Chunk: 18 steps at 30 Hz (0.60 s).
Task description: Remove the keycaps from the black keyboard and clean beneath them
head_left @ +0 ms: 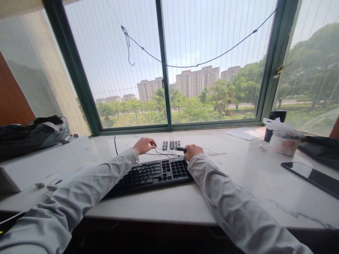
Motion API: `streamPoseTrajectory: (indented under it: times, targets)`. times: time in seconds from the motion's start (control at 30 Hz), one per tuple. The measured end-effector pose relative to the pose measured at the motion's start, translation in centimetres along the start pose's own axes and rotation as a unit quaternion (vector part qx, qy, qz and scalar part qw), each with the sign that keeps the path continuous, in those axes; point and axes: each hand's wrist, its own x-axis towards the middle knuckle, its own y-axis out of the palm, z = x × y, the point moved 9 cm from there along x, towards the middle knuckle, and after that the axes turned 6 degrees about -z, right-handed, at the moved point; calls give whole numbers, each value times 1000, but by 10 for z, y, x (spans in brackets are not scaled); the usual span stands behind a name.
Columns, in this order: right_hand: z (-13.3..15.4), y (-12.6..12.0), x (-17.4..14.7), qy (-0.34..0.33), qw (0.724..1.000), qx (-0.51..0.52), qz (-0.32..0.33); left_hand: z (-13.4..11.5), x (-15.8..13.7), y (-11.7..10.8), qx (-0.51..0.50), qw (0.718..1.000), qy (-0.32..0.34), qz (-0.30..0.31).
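A black keyboard (148, 174) lies on the white marble desktop. Many keycaps are off its right-hand section, where bare switch seats show. Behind it, loose black keycaps (171, 145) are laid out in rows. My left hand (144, 145), beyond the keyboard's back edge, has thumb and fingertips pinched at a small dark thing that I cannot make out; a thin black cable (161, 153) passes just under it. My right hand (194, 151) is closed around a slim black tool (181, 149), which points left over the keyboard's back right corner.
On the left stand a white box (50, 162) and a dark bag (31, 134). To the right are a phone (312, 176), a plastic-wrapped cup (284, 141), a black bottle (268, 132) and a paper sheet (245, 133). A window frame (169, 125) borders the desk's back.
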Motion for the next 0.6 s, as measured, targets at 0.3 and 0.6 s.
streamPoseTrajectory:
  times: [0.3, 0.6]
  targets:
    - [-7, 10, 4, 6, 1000, 6, 9, 33, 40, 72, -17, 987, -100, 124]
    - [-2, 9, 2, 3, 1000, 5, 24, 45, 44, 90, -28, 982, -119, 144]
